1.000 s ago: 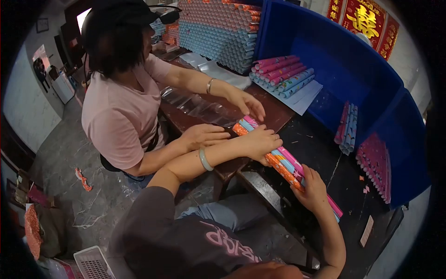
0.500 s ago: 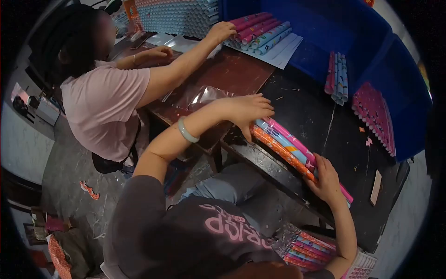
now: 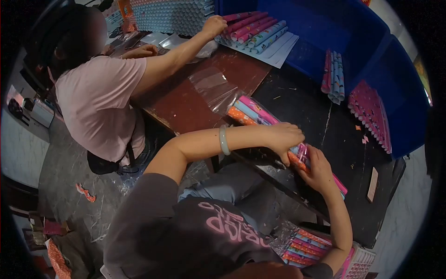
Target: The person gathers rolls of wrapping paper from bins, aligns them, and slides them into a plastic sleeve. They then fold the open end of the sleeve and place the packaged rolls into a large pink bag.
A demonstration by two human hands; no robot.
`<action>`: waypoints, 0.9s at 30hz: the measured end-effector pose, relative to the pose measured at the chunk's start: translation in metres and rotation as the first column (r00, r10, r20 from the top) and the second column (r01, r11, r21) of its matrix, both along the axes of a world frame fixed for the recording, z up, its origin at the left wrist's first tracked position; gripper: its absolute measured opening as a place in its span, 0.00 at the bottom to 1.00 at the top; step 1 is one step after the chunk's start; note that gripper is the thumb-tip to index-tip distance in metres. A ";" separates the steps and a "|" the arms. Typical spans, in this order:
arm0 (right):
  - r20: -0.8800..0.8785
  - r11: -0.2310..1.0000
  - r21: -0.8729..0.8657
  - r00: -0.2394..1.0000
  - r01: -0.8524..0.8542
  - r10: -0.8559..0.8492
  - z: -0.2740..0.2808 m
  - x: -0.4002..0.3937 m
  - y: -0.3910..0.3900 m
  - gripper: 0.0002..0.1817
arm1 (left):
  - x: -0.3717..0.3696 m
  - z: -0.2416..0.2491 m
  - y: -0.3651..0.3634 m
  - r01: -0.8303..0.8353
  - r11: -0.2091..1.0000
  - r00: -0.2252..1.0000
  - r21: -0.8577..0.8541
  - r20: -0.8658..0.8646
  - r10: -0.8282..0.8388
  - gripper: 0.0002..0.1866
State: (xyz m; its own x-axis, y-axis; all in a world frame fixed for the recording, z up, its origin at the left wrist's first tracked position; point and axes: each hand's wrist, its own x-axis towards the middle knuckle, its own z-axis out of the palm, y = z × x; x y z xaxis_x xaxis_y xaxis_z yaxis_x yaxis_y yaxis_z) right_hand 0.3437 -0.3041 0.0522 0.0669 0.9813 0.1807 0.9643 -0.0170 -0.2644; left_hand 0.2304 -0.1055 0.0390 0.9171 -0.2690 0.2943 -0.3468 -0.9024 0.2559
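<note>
**Both hands gripping wrapped roll bundle over black bench**

Left hand [image 3: 289, 139], bangle [image 3: 224, 140] on that wrist: grip closed over the bundle [image 3: 253, 113], around its middle. Right hand [image 3: 318, 170]: grip closed round the same bundle, just beside the left, nearer the lower end. Bundle = pink, blue, orange rolls in clear film, lying slantwise over the black bench [image 3: 297, 104] near its front edge; can't tell from here if it touches. Its upper end is beside a clear bag [image 3: 214, 88].

Around it: pink and blue rolls [image 3: 260, 33] on white sheets [image 3: 281, 55]; smaller roll group [image 3: 333, 76] by the blue panel [image 3: 341, 28]; pink row [image 3: 371, 116] at right; pale strip [image 3: 372, 185] on the black bench. Person in pink shirt [image 3: 100, 88], to the left, has one hand [image 3: 214, 27] at the rolls on the sheets. Packed rolls [image 3: 306, 246] below, next to a white basket [image 3: 363, 264].
</note>
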 end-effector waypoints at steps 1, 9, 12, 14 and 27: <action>0.031 1.000 0.001 1.000 0.003 -0.003 -0.001 0.007 -0.009 0.38 | -0.008 0.002 0.009 -0.004 0.998 0.992 0.065 0.129 -0.005 0.39; -0.001 0.995 -0.081 0.999 0.054 -0.054 0.004 0.002 -0.013 0.38 | -0.007 -0.015 0.011 -0.014 0.997 0.996 0.075 0.093 0.007 0.31; -0.014 0.999 -0.006 0.998 0.054 -0.054 0.000 -0.004 -0.001 0.37 | 0.004 -0.015 -0.004 0.010 0.994 0.988 0.109 0.150 -0.026 0.31; -0.023 0.997 -0.021 0.997 0.077 -0.077 0.008 -0.008 -0.011 0.39 | 0.002 -0.017 -0.004 0.019 0.996 0.992 0.089 0.119 -0.030 0.32; -0.980 0.609 0.142 0.197 0.780 -0.023 -0.064 0.012 -0.136 0.37 | 0.010 -0.022 -0.036 -0.072 0.987 0.990 0.145 0.134 0.053 0.37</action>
